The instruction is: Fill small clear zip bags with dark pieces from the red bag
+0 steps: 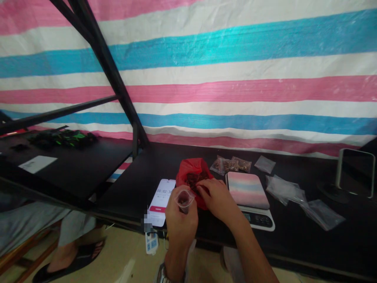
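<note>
My left hand (181, 218) is closed round a small clear zip bag (185, 197), whose mouth gapes upward with a little dark material inside. Just beyond it stands a red plastic bag (187, 165), rolled open and holding dark reddish-brown dried pieces (196, 179). The fingertips of my right hand (214, 195) are bent into those pieces, at the bag's right side. Whether they pinch any pieces is hidden. To the right of that hand lies a kitchen scale (249, 192) with a pink and blue striped top.
Filled zip bags (231, 164) lie behind the scale, and flat clear bags (287, 188) to its right. A phone with a timer (161, 200) lies at the left. A device on a stand (355, 173) is far right. Another person's leg and sandal (75, 259) show lower left.
</note>
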Demonstrator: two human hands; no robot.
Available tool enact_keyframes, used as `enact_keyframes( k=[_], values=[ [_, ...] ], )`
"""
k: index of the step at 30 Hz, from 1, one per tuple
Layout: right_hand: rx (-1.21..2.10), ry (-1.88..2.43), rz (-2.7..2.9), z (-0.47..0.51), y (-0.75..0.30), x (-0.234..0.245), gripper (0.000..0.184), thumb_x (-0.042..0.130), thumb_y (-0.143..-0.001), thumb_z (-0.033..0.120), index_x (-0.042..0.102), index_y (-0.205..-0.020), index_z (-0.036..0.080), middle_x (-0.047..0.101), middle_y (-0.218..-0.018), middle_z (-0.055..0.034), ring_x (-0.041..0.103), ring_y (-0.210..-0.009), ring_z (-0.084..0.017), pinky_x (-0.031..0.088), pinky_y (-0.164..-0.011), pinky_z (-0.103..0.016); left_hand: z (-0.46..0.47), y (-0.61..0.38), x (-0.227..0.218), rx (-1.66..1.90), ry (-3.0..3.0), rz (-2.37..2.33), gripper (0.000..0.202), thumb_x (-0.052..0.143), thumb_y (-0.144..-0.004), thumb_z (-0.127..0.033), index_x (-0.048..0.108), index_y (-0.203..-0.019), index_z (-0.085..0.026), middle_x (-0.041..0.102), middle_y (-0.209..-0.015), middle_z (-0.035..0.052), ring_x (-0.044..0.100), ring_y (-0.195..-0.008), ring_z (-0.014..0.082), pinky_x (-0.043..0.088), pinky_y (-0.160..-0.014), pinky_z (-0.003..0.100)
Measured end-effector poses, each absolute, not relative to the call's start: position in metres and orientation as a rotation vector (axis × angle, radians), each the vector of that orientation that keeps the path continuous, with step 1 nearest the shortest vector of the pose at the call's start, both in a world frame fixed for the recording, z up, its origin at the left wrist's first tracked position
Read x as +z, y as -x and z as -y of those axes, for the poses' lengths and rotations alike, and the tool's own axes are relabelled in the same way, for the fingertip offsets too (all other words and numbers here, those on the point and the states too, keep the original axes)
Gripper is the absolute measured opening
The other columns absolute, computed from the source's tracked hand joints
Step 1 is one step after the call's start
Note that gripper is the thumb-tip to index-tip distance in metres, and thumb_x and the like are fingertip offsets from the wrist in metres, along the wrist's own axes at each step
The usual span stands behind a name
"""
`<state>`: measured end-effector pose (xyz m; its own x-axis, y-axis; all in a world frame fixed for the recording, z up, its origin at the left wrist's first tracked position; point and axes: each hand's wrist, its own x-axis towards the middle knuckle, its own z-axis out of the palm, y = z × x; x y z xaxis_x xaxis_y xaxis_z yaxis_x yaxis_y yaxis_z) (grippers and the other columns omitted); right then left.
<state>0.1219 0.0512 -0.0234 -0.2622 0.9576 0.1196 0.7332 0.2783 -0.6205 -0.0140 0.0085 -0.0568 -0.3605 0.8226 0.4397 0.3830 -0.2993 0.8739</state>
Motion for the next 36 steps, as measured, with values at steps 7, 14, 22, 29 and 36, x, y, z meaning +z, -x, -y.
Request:
enact_keyframes(
  k=[7,14,22,29,36],
  values=[
    [0.407,1.836,2.195,-0.059,-0.123,-0.019,0.025,0.055,-0.106,0.024,0.08,-0.108,0.021,0.082,-0.113,-0.0103,0.069,-0.113,-0.03,0.037,-0.097,-0.043,-0.008,0.017,-0.065,1.351,-1.698,-1.786,0.008,0.057,-0.092,-0.024,0.065,-0.091,-0.024,0.074,-0.087,0.0043,0.071,-0.083,0.0253,0.052,-0.077,0.037],
    [0.183,1.904,2.085,-0.102,-0.098,-0.026,0.033,0.054,-0.108,0.041,0.073,-0.121,0.017,0.076,-0.124,-0.0169,0.069,-0.117,-0.032,0.038,-0.098,-0.043,-0.012,0.023,-0.071,1.464,-1.613,-1.744,0.005,0.06,-0.093,-0.026,0.065,-0.091,-0.024,0.072,-0.087,0.0031,0.066,-0.08,0.0229,0.051,-0.074,0.034],
    [0.192,1.864,2.097,-0.107,-0.096,-0.028,0.02,0.065,-0.098,0.023,0.072,-0.115,0.02,0.079,-0.119,-0.0139,0.067,-0.117,-0.032,0.039,-0.099,-0.043,-0.008,0.024,-0.07,1.408,-1.642,-1.809,0.007,0.059,-0.093,-0.027,0.064,-0.088,-0.024,0.072,-0.087,0.0046,0.066,-0.083,0.0247,0.049,-0.076,0.036],
    [0.577,1.619,2.138,-0.084,-0.117,-0.024,0.02,0.077,-0.085,0.012,0.08,-0.1,0.025,0.084,-0.109,-0.0035,0.073,-0.11,-0.028,0.047,-0.099,-0.041,-0.008,0.012,-0.075,1.433,-1.485,-1.679,0.011,0.058,-0.093,-0.025,0.065,-0.086,-0.023,0.07,-0.083,0.0032,0.068,-0.078,0.0214,0.051,-0.074,0.033],
    [0.816,1.465,1.817,-0.081,-0.129,-0.037,0.015,0.072,-0.09,0.024,0.08,-0.103,0.023,0.085,-0.108,-0.0059,0.079,-0.101,-0.024,0.056,-0.099,-0.04,-0.008,0.01,-0.078,1.574,-1.502,-1.635,0.007,0.06,-0.092,-0.022,0.067,-0.09,-0.022,0.071,-0.089,0.0045,0.069,-0.082,0.0215,0.055,-0.078,0.034]
  ],
)
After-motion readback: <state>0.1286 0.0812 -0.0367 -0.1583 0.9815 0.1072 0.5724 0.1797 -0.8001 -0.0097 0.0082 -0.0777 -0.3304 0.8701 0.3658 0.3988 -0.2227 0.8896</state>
